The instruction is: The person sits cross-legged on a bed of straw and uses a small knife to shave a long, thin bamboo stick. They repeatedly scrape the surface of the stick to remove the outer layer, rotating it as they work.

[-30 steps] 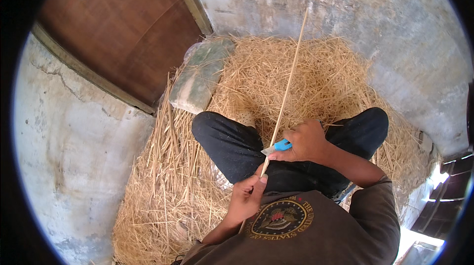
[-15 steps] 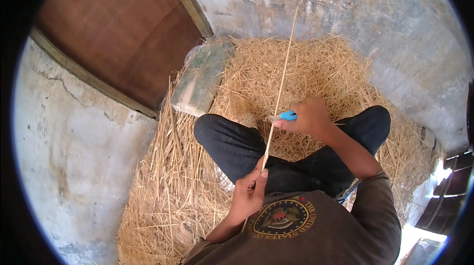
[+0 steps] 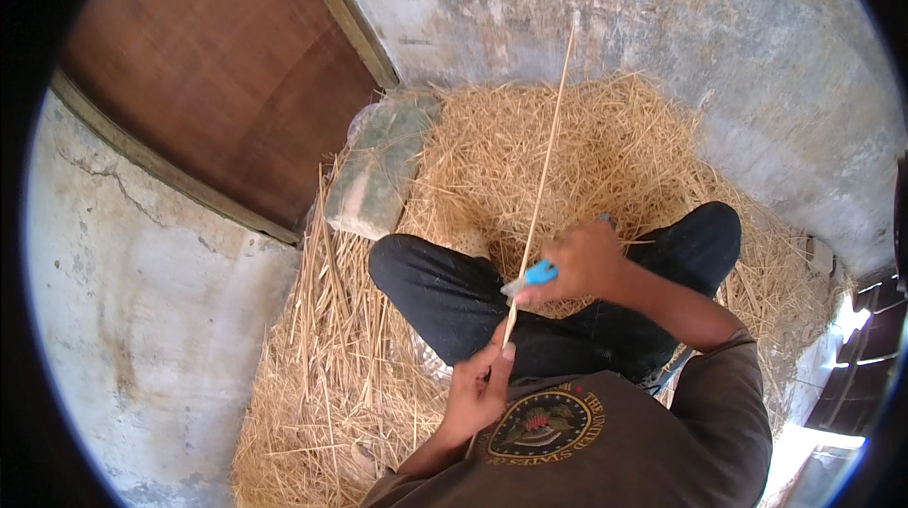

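A long, thin pale strip, like split bamboo or cane [image 3: 548,156], slants up from my lap toward the far wall. My left hand [image 3: 480,389] pinches its lower end between thumb and fingers, low in front of my shirt. Closed round a blue-handled knife [image 3: 540,272] is my right hand [image 3: 584,262], a little farther up the strip. The knife's short blade lies against the strip just above the left hand, and the right thumb is close to it. The exact contact of blade and strip is too small to make out.
My crossed legs in dark trousers [image 3: 427,289] rest on a heap of straw-like shavings [image 3: 567,130]. A greenish block [image 3: 383,167] lies by a brown door panel [image 3: 227,73]. Longer strips [image 3: 326,319] lie at the left. Stained walls [image 3: 161,319] stand on both sides.
My right hand and the knife have slid down along the strip toward my left hand. The left hand keeps its hold, almost in place. The view has shifted slightly.
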The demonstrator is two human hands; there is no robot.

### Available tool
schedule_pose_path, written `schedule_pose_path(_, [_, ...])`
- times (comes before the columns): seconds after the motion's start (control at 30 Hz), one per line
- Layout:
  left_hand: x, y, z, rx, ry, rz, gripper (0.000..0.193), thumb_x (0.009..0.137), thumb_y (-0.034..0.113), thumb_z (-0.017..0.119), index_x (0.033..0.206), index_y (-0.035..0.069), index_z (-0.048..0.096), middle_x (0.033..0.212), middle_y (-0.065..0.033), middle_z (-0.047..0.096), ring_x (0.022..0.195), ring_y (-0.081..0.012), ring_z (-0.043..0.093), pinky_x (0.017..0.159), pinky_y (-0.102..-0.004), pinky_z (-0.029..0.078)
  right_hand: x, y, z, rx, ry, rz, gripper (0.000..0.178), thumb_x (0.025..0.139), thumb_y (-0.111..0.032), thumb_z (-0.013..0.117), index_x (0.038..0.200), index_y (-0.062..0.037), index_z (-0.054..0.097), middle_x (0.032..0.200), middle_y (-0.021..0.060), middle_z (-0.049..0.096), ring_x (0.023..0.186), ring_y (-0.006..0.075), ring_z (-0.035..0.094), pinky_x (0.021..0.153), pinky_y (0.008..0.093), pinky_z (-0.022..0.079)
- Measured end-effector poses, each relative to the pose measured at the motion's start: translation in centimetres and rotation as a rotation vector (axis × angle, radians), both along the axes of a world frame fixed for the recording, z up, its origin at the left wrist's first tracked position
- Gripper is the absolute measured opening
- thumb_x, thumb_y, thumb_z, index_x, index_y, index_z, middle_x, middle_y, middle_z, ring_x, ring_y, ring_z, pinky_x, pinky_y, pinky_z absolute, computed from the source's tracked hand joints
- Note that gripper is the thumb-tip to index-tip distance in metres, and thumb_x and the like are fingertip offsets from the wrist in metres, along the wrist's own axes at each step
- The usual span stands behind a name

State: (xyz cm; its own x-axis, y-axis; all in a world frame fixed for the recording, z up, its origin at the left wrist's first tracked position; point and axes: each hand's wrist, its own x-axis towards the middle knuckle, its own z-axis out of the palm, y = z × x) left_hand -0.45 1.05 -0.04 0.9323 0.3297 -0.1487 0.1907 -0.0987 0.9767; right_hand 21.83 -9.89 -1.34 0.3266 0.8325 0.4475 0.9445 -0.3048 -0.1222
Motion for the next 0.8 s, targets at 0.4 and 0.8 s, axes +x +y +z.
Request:
schedule_pose_path(0.4, [-1.4, -1.4, 0.0, -0.021, 0.019, -0.057, 0.036, 0.097, 0.011, 0.049, 0.13, -0.002, 0.05, 0.073, 0.0088, 0.046, 0.066, 0.0009, 0.037, 0.059, -0.0142, 0.031, 3.2, -2.4, -0.9, -0.017, 0.144, -0.197, 0.066, 0.075, -0.073, 0.052, 0.057, -0.01, 0.062, 0.042, 0.0097, 0.047, 0.039, 0.0279, 0.051, 0.043, 0.0397, 0.04])
schedule_pose_path(0.8, [-4.3, -1.9, 1.3, 0.054, 0.059, -0.213, 0.032, 0.095, 0.01, 0.052, 0.124, -0.005, 0.054, 0.059, 0.0084, 0.038, 0.056, 0.0001, 0.032, 0.049, -0.0181, 0.024, 25.6, -10.2, 4.5, 0.083, 0.275, -0.977, 0.082, 0.079, -0.081, 0.035, 0.057, -0.0045, 0.057, 0.055, 0.009, 0.055, 0.056, 0.0247, 0.057, 0.055, 0.0413, 0.045])
